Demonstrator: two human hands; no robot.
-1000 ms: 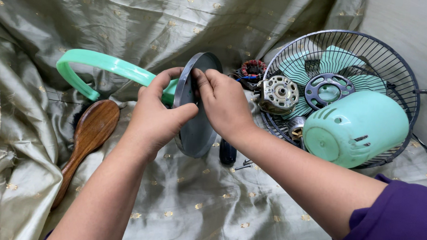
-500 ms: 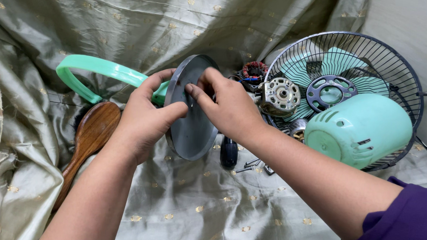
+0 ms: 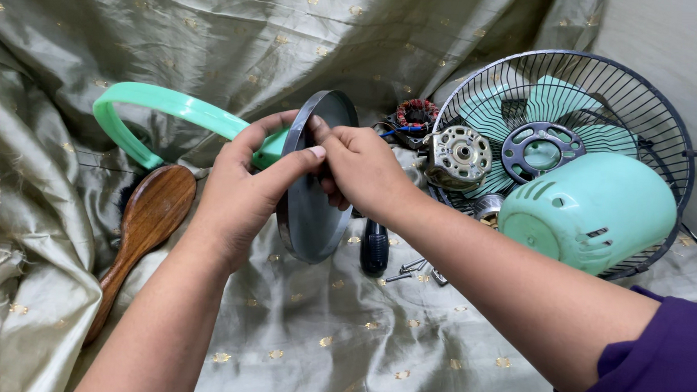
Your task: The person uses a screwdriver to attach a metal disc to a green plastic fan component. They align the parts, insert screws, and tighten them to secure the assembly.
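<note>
1. The grey metal disc (image 3: 310, 210) looks rigid and fairly heavy for its size. It has a smooth painted face and a thin raised rim, so I judge it stiff, not fragile, and a little slippery on the flat.
2. The rim seems the safest place to take hold, with the fingers wrapped over the edge. The flat face gives little to grip.
3. The disc is held upright, nearly edge-on to the camera, raised above the olive cloth (image 3: 319, 336), between the 2 hands.
4. The left hand (image 3: 243, 187) is closed on the disc's left rim, with the thumb laid across the near face and the fingers curled behind.
5. The right hand (image 3: 361, 169) is pressed to the disc's far side near the top. Its fingertips are bunched as if pinching something small there, but what it is I cannot tell.
6. Just behind the left hand curves a green plastic band (image 3: 164, 106), with a wooden brush (image 3: 139, 226) below it. Under the disc lie a black screwdriver handle (image 3: 374, 248) and loose screws (image 3: 408, 269). To the right stand the fan guard (image 3: 588, 89), the green motor housing (image 3: 587, 210) and the motor parts (image 3: 456, 155).
</note>
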